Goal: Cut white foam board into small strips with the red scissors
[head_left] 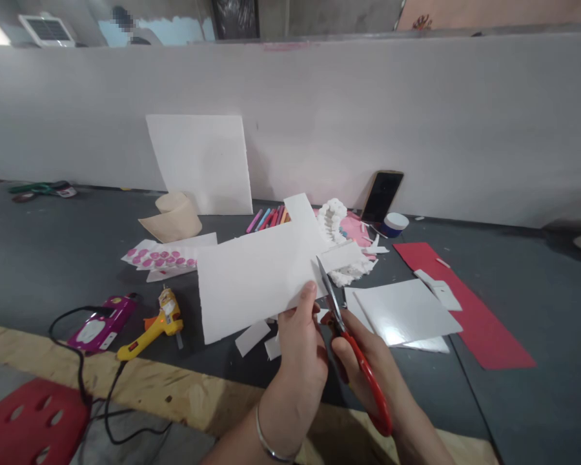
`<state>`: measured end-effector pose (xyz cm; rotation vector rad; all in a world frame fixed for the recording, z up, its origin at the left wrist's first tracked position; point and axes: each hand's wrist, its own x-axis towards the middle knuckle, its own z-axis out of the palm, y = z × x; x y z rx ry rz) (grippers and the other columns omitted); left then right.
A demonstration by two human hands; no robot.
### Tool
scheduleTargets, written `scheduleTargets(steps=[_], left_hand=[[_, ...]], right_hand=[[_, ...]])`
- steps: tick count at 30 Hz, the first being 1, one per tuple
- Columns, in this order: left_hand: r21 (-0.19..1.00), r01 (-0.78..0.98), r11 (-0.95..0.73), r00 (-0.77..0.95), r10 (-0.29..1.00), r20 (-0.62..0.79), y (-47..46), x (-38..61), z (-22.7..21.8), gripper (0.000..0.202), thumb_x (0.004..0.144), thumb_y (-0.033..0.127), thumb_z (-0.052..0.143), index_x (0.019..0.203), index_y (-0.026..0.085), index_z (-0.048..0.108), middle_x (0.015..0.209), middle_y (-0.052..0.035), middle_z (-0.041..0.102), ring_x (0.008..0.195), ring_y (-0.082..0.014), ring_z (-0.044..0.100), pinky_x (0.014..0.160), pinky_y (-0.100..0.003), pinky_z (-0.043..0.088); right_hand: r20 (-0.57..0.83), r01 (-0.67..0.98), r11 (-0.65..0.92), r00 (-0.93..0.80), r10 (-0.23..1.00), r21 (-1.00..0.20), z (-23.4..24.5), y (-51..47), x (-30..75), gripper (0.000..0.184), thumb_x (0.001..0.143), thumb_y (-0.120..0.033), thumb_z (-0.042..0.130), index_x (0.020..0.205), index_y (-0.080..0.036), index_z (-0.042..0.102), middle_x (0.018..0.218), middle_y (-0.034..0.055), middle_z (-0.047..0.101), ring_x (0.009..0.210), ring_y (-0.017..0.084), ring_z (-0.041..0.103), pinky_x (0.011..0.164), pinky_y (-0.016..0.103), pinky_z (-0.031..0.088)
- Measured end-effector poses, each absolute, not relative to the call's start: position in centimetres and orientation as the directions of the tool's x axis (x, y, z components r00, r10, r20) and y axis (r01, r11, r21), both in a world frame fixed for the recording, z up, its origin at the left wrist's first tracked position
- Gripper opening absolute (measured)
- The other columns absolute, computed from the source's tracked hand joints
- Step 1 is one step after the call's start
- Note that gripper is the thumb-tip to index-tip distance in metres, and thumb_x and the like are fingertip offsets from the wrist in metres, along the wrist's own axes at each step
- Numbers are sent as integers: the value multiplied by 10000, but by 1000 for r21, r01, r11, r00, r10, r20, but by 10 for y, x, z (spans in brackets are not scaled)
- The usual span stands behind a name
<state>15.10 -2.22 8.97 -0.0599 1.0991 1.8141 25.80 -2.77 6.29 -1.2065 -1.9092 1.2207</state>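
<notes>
My left hand (301, 352) grips a large white sheet of card (252, 278) by its lower right edge, thumb on top. Red-handled scissors (368, 381) are in my right hand (375, 361), their blades at the card's right side, where a strip sticks out. How far apart the blades are I cannot tell. White card scraps (252, 337) lie below the sheet. Just beyond the card's right side sits a bumpy white piece (333, 216) over something pink (354, 227).
A yellow glue gun (155, 326) and a purple box (104, 325) with cables lie left. White boards (407, 310) and a red sheet (465, 310) lie right. A phone (382, 196) leans on the wall near a small jar (394, 224). Behind stand a tan roll (172, 216) and pens (267, 218).
</notes>
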Motion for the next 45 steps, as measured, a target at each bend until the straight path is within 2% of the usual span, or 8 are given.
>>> scheduleTargets(steps=[7,18,23,27,30,36,41,45], left_hand=[[676,-723,-144,-552,709,-438,-22,152,81,305,678,315,848,930,220,706,861,-57,732,887,-224,707,805,-339,549],[706,-696,-134,-575,693,-434,-23,153,84,258,683,328,833,872,192,723,853,-70,725,860,-218,700,806,-341,533],[654,-736,-174,-574,672,-467,-20,149,91,239,668,283,838,856,187,725,840,-47,712,778,-177,665,725,-303,506],[632,-711,-309,-633,673,-383,-14,130,91,254,636,218,849,859,190,731,928,-25,700,749,-110,595,655,-238,457],[633,-696,-340,-638,697,-327,-14,117,87,304,594,199,871,864,190,732,984,-29,683,746,-102,560,590,-224,420],[678,-691,-249,-596,727,-341,-29,125,86,308,598,215,867,869,199,720,942,-37,694,755,-126,587,598,-238,451],[697,-676,-239,-601,726,-334,-37,128,83,324,578,249,883,834,181,697,877,-29,704,706,-121,599,587,-241,453],[708,-655,-262,-649,675,-350,-35,124,76,299,594,284,889,713,168,640,778,-27,702,726,-140,637,704,-281,493]], right_hand=[[-22,440,168,-394,919,-882,67,-29,257,412,887,-649,485,948,-255,589,578,-19,570,507,178,568,500,242,452],[-122,454,85,-408,905,-887,67,-32,255,354,907,-612,483,857,-263,523,488,-41,522,414,165,519,451,238,394],[-122,366,88,-513,849,-926,61,-30,261,370,907,-608,524,971,-244,555,561,-39,538,471,152,511,457,233,376],[-118,324,102,-594,796,-940,45,-31,284,333,940,-536,545,1101,-244,561,738,-6,605,608,157,553,569,259,459],[-9,174,79,-456,890,-982,36,-24,294,389,929,-545,563,1190,-260,526,876,28,642,714,184,614,673,310,525],[161,-131,148,-95,982,-980,67,10,258,469,796,-442,757,1132,-278,473,1071,56,681,1007,237,674,898,382,529],[143,-121,133,-80,987,-984,81,22,231,390,802,-384,749,1074,-261,499,702,-53,607,646,168,629,627,305,532],[93,-135,75,-131,987,-988,71,19,231,375,818,-387,731,1084,-240,512,679,-59,600,594,152,600,562,282,494]])
